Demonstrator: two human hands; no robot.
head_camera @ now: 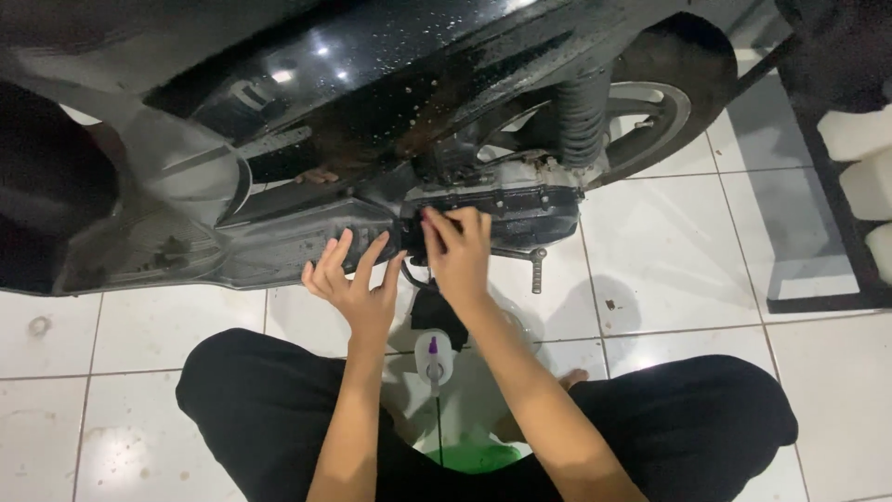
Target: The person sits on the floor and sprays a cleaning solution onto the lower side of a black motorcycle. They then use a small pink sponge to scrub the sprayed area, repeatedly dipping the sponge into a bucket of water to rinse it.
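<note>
A black scooter (372, 84) stands across the top of the head view, wet with drops. My left hand (356, 284) is spread, fingers apart, against the lower black side cover (279, 246). My right hand (457, 249) has its fingers curled on a dark part at the underside of the engine case (530, 200). Below my hands hangs a black piece (437, 311). Under it a clear plastic container (435, 358) with a purple bit on top sits on the floor between my legs. What my right fingers grip is hidden.
I sit cross-legged in black trousers (269, 400) on white floor tiles (669, 270). The rear wheel (664, 102) and shock spring (583, 112) are at upper right. A kick lever (536, 270) hangs beside my right hand. White blocks (864, 158) lie at far right. Something green (474, 455) lies in my lap.
</note>
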